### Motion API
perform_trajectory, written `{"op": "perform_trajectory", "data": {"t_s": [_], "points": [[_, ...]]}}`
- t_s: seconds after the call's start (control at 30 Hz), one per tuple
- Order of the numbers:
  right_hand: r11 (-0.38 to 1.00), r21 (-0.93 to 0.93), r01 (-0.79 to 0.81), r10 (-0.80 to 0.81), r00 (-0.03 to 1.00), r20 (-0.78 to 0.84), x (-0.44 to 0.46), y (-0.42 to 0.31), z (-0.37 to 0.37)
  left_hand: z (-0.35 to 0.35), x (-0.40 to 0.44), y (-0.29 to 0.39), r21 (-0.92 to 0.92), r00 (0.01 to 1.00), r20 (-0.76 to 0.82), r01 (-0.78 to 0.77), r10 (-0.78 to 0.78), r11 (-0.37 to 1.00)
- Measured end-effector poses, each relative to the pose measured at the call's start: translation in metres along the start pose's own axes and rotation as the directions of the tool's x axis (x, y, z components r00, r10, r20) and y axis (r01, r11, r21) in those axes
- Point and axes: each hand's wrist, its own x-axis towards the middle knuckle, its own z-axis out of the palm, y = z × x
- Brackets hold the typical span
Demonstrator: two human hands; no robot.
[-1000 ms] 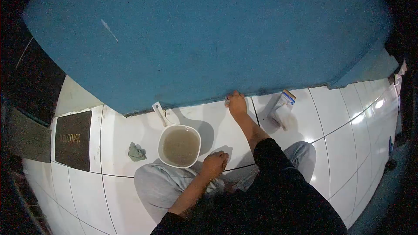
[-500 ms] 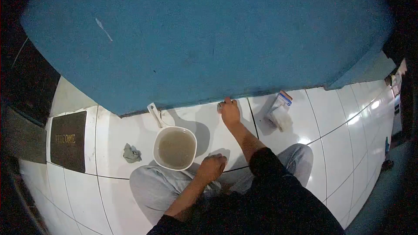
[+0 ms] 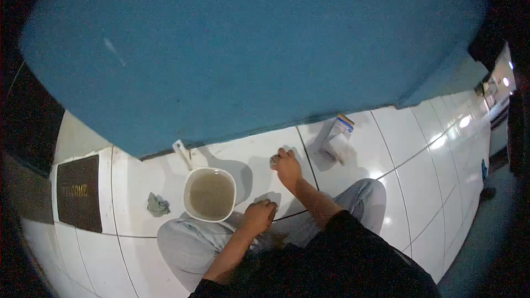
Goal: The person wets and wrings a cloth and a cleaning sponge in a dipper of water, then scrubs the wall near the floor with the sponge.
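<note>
My right hand (image 3: 287, 170) is above the white floor tiles, a short way out from the blue wall. Its fingers are closed on a small grey piece (image 3: 274, 160), perhaps cloth; most of it is hidden. My left hand (image 3: 260, 218) rests closed by my crossed legs, and whatever it may hold is hidden. Left of it stands a white dipper (image 3: 188, 193) with its handle toward the wall, containing murky greyish water (image 3: 211, 194). Farther left a crumpled grey cloth (image 3: 158, 205) lies on the tiles.
The blue wall (image 3: 259, 49) rises in front, with a dark smudged line at its base. Right of my right hand lies a small box with clear plastic (image 3: 338, 142). A dark welcome mat (image 3: 79, 193) is at far left. My knees (image 3: 367, 201) border the work area.
My right hand has drawn back from the foot of the wall toward me, still with the grey piece. The view has shifted slightly; my left hand stays by my legs.
</note>
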Motion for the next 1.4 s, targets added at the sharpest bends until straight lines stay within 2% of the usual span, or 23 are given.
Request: {"op": "perform_trajectory", "data": {"t_s": [0.03,0.17,0.23,0.27,0.37,0.43,0.53,0.63,0.73,0.87,0.93,0.97,1.03,1.13,1.17,1.23,1.4], "points": [[0.996,0.047,-0.07,0.072,0.997,-0.041,0.004,-0.01,-0.011,0.001,-0.002,0.0,0.0,1.0,-0.009,0.003,-0.003,1.0],[0.993,0.005,-0.119,0.118,0.984,-0.136,0.043,-0.011,-0.002,0.006,0.0,-0.003,0.067,0.998,0.065,0.01,-0.015,0.998],[0.969,0.016,-0.247,0.247,0.969,-0.015,0.052,-0.016,-0.004,0.002,-0.001,-0.003,0.04,0.998,0.062,-0.006,0.003,0.999],[0.966,0.018,-0.256,0.257,0.966,-0.019,0.049,-0.015,-0.006,0.001,-0.002,-0.003,0.043,0.998,0.069,-0.014,0.011,0.999],[0.977,-0.022,-0.212,0.213,0.976,0.05,0.03,-0.018,-0.014,-0.002,-0.003,-0.001,0.124,0.995,0.091,-0.054,0.043,0.991],[0.997,0.019,-0.078,0.078,0.997,0.018,0.007,-0.018,-0.021,-0.005,-0.001,0.001,0.021,0.996,0.086,0.034,-0.036,0.999],[0.996,0.054,-0.066,0.066,0.998,0.009,-0.005,-0.015,-0.028,-0.004,-0.001,0.003,-0.01,0.999,0.033,0.011,-0.011,1.0],[0.995,-0.019,-0.101,0.102,0.99,0.097,0.012,-0.014,-0.019,-0.005,0.0,0.004,0.038,0.998,0.065,0.004,-0.006,0.999],[0.978,-0.017,-0.207,0.208,0.975,0.082,0.022,-0.018,-0.02,0.001,0.0,-0.001,0.03,0.999,0.036,0.012,-0.014,0.999],[0.978,-0.047,-0.203,0.206,0.977,0.061,0.022,-0.021,-0.02,0.002,-0.002,-0.003,0.086,0.995,0.091,0.021,-0.029,0.996],[0.989,-0.08,-0.127,0.127,0.992,0.0,0.01,-0.023,-0.017,0.0,-0.003,-0.003,0.007,1.0,-0.017,-0.02,0.02,1.0],[0.99,-0.078,-0.12,0.121,0.993,0.002,0.001,-0.026,-0.018,-0.002,-0.005,-0.002,0.007,1.0,-0.021,-0.014,0.014,1.0],[0.999,-0.031,-0.02,0.021,0.999,0.037,-0.019,-0.034,-0.037,-0.009,-0.003,0.005,-0.057,0.993,0.09,0.081,-0.076,0.995],[0.995,-0.085,0.043,-0.041,0.999,0.025,-0.019,-0.031,-0.035,-0.005,-0.002,0.004,-0.054,0.992,0.091,0.089,-0.083,0.995],[0.996,-0.084,0.042,-0.04,0.999,0.025,-0.016,-0.03,-0.034,-0.002,-0.002,0.001,-0.054,0.992,0.092,0.088,-0.083,0.995],[0.998,-0.034,-0.059,0.061,0.996,0.057,-0.001,-0.031,-0.036,0.002,-0.001,-0.001,0.032,1.0,0.015,0.005,-0.005,0.999],[0.991,-0.064,-0.12,0.12,0.993,-0.006,0.021,-0.028,-0.025,-0.001,0.001,0.001,0.086,0.997,0.077,-0.012,0.006,0.996]]}}
